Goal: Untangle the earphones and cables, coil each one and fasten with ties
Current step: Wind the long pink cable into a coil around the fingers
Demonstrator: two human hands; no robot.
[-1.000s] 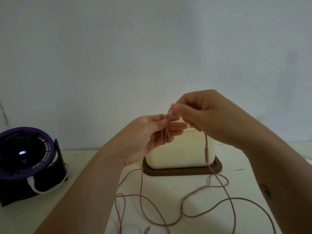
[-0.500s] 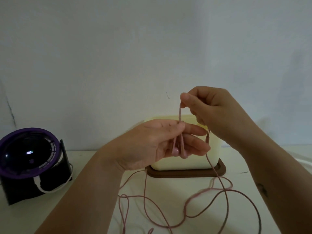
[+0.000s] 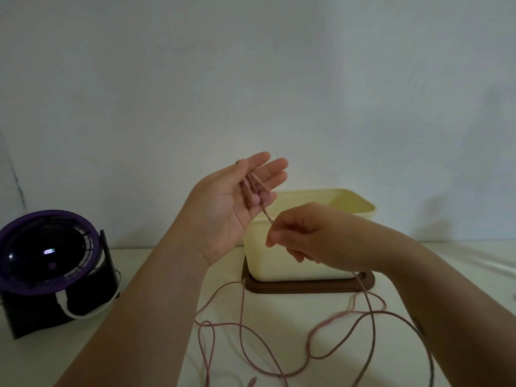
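Note:
A thin pink earphone cable (image 3: 242, 317) lies in loose, crossing loops on the white table (image 3: 156, 263). My left hand (image 3: 223, 208) is raised palm towards me with straight fingers. Several strands of the cable lie across those fingers, and the thumb pins them at the top. From there one strand runs down to my right hand (image 3: 312, 241), which pinches it between thumb and forefinger just below the left fingers. The cable leaves the right hand under the wrist and drops to the table loops.
A cream plastic box (image 3: 282, 263) stands on a brown tray (image 3: 307, 287) right behind my hands. A purple and black desk fan (image 3: 47, 255) with a white cord sits at the left. A pale wall closes off the back.
My left hand has lifted and spread its fingers, showing the strands on them. My right hand has dropped from above the left hand to below it, still pinching the cable.

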